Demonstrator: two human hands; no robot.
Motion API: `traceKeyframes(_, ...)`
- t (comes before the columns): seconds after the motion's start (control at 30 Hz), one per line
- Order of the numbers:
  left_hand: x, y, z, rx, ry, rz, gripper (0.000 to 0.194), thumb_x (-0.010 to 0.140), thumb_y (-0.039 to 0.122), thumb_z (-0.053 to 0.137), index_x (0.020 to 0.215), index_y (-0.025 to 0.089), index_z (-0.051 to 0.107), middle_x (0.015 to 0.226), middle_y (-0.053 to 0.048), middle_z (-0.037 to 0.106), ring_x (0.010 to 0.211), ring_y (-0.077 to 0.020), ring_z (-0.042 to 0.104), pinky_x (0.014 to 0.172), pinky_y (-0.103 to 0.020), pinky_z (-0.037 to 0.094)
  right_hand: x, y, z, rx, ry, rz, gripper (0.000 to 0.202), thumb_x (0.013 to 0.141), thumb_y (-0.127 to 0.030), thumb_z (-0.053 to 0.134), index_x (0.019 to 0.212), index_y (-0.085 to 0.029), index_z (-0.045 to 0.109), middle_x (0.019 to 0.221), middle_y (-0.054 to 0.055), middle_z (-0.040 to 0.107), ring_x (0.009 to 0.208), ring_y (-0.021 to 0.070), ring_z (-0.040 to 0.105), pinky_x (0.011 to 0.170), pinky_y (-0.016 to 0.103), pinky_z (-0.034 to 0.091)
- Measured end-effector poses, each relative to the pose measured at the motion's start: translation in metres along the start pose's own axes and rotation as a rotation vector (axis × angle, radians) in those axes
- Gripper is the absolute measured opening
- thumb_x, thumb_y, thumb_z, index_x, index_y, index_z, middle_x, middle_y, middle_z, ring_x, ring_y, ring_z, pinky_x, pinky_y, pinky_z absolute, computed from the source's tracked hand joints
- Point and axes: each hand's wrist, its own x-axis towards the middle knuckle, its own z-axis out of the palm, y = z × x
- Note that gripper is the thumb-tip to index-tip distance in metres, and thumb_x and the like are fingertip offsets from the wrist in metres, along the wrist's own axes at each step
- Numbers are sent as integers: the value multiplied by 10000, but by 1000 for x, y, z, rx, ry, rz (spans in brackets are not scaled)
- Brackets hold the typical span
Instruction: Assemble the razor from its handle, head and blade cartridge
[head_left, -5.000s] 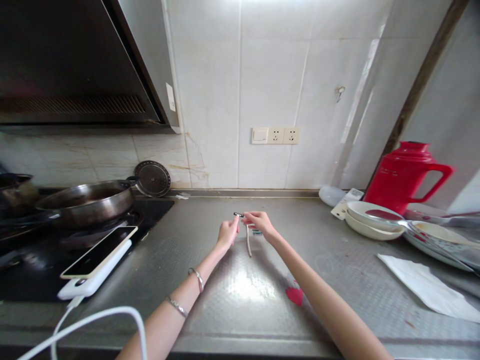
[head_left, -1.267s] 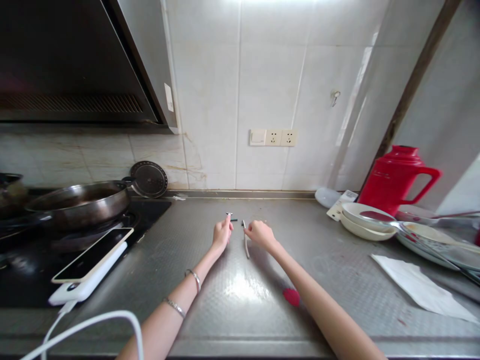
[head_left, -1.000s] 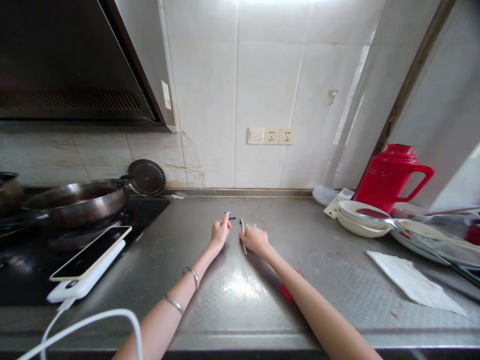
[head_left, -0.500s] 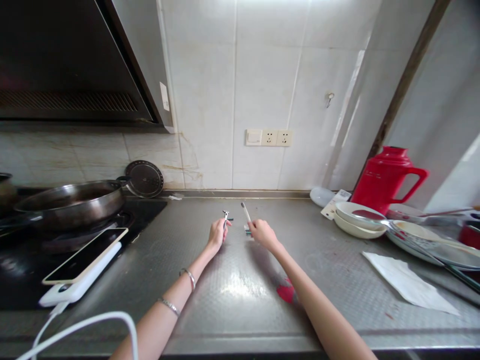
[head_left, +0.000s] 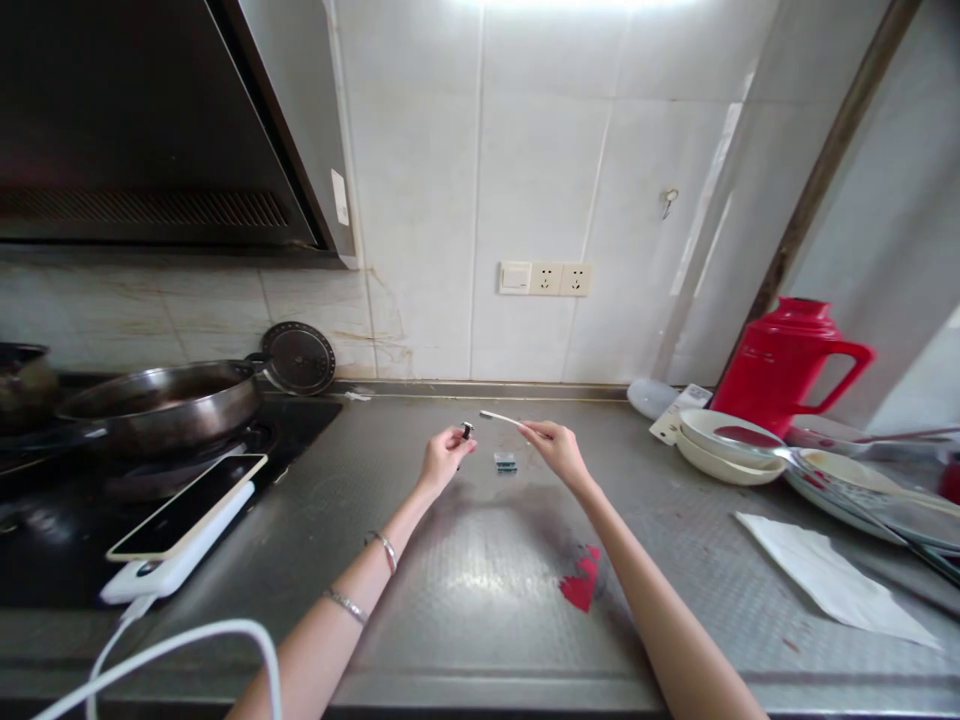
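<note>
My left hand is closed on a small razor, its head sticking up past the fingertips. To its right, my right hand pinches the handle of a white toothbrush. The brush's dark bristle end points left, close to the razor but apart from it. Below the toothbrush, a small clear and dark green item lies on the metal counter. Its details are too small to tell.
A pan stands on the stove at left, with a phone on a white power bank. At right are a red thermos, bowls, a white napkin and a red reflection or patch.
The toothbrush has tilted from nearly upright to nearly level, pointing left. My right hand has shifted right and up, uncovering the small item. My left hand has turned the razor.
</note>
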Motion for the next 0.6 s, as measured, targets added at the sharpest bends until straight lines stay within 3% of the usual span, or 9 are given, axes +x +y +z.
traceKeyframes(0.2, -1, -2, 2, 37, 5, 29, 231, 618, 320, 714, 666, 157, 557, 625, 6, 641, 577, -117, 587, 524, -200, 405, -4, -10, -4, 98, -20, -104, 399, 789, -543, 514, 866, -222, 739, 764, 40, 685, 667, 156, 587, 651, 240, 408)
traceKeyframes(0.3, -2, -3, 3, 19, -21, 34, 236, 625, 322, 714, 655, 159, 546, 632, 5, 643, 595, -119, 591, 535, -202, 410, -6, -10, 0, 92, -63, -121, 413, 786, -558, 509, 854, -223, 742, 707, 35, 663, 625, 150, 568, 623, 242, 397)
traceKeyframes(0.43, -3, -2, 3, -10, -39, 19, 240, 610, 302, 726, 659, 162, 538, 697, -18, 672, 673, -145, 621, 579, -219, 440, -7, -5, 3, 33, -21, -97, 418, 784, -566, 504, 826, -226, 743, 670, 33, 639, 622, 151, 563, 616, 241, 389)
traceKeyframes(0.6, -3, 0, 4, -19, -6, 43, 241, 604, 303, 729, 642, 159, 540, 644, 1, 648, 625, -126, 602, 570, -214, 436, -7, -3, 4, 125, -69, -138, 424, 789, -557, 507, 834, -202, 735, 690, 38, 635, 620, 145, 550, 595, 235, 388)
